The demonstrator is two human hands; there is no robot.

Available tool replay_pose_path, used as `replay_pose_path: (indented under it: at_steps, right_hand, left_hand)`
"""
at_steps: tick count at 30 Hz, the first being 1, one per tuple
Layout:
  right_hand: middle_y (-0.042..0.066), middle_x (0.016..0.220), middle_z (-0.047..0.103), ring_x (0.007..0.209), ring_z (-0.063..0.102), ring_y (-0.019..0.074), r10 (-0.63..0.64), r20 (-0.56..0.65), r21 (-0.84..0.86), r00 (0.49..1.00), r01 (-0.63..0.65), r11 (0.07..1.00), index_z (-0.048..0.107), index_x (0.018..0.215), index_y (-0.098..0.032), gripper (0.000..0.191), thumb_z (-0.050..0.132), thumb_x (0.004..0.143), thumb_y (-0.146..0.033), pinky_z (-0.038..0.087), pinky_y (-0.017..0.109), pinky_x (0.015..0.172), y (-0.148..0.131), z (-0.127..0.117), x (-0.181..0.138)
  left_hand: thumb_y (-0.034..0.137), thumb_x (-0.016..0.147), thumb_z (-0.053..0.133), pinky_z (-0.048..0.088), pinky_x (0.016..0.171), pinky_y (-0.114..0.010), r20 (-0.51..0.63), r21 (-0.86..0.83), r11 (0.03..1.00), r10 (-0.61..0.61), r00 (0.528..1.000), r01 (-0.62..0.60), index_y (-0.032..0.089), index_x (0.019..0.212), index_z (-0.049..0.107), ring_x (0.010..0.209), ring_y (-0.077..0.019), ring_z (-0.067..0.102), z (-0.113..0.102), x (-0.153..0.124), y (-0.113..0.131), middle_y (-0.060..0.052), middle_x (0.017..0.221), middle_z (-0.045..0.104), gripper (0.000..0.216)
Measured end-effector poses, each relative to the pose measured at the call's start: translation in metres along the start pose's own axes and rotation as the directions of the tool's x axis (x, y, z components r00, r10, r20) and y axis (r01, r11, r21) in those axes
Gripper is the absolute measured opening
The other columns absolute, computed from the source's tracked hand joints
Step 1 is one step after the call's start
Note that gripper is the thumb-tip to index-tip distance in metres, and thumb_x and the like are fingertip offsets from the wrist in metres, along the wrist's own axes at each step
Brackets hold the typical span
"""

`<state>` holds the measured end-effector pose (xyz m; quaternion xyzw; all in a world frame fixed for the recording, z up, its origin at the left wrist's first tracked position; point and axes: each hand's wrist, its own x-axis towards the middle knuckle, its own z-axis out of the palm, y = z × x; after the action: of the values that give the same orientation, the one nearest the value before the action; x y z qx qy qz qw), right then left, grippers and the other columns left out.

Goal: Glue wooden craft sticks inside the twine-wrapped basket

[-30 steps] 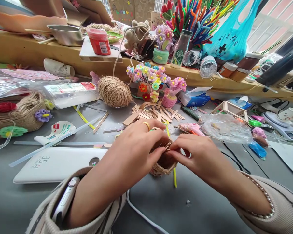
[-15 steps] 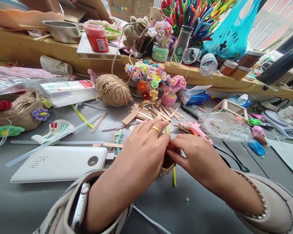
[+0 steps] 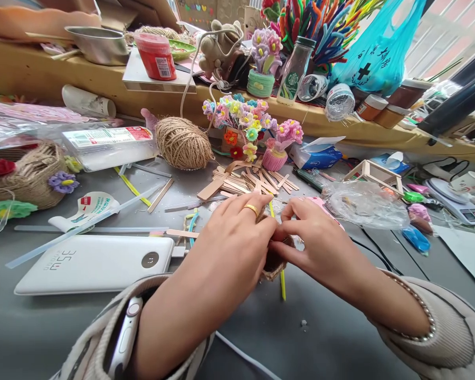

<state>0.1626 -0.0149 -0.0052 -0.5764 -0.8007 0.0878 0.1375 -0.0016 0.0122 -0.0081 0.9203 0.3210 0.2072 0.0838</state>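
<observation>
A small brown container [image 3: 274, 264], apparently twine-wrapped, is held low over the table, its dark opening facing me and most of its body hidden by fingers. My left hand [image 3: 225, 245] closes around its left and far side. On its right edge, the thumb and forefinger of my right hand [image 3: 319, 237] are pinched together; any small piece between them is hidden. A thin yellow-green strip [image 3: 283, 287] shows beneath the container. Behind my right hand lies a pink glue gun [image 3: 328, 208], mostly covered. Loose wooden sticks [image 3: 237, 182] are piled just beyond my left hand.
A white power bank [image 3: 95, 266] with a plugged cable lies left of my hands. Beyond are a twine ball [image 3: 184, 143], colourful craft flowers [image 3: 245, 124] and a tissue pack [image 3: 316, 153]. Crumpled clear plastic [image 3: 366, 203] and a scale [image 3: 455, 198] are at right.
My right hand's fingers have shifted slightly and curl more at the container's edge, covering more of the glue gun. My left hand keeps its hold. The view has moved a little.
</observation>
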Motion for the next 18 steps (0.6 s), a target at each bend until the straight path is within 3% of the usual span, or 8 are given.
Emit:
replay_pose_path:
  at_steps: [7,18]
  right_hand:
    - [0.004,0.081,0.056,0.081,0.049,0.0183,0.011,0.101,0.054,0.995,-0.017,0.998,0.073,0.074,-0.022,0.012,0.062,0.079,-0.025,0.039,0.032,0.070,0.002,-0.006,0.001]
    - [0.003,0.079,0.055,0.078,0.049,0.0181,-0.014,0.271,-0.089,0.963,0.040,0.995,0.074,0.075,-0.028,0.017,0.058,0.081,-0.024,0.039,0.033,0.069,0.004,-0.022,0.008]
  left_hand:
    - [0.011,0.082,0.045,0.043,0.096,-0.052,-0.030,-0.016,1.000,0.007,1.000,-0.008,0.013,0.092,0.066,0.118,-0.0331,0.051,0.003,0.002,0.001,-0.018,0.124,0.057,0.023]
    - [0.013,0.084,0.046,0.048,0.089,-0.051,-0.060,-0.032,0.999,0.010,0.998,-0.012,0.015,0.084,0.066,0.110,-0.0331,0.056,0.005,0.003,0.000,-0.020,0.119,0.060,0.021]
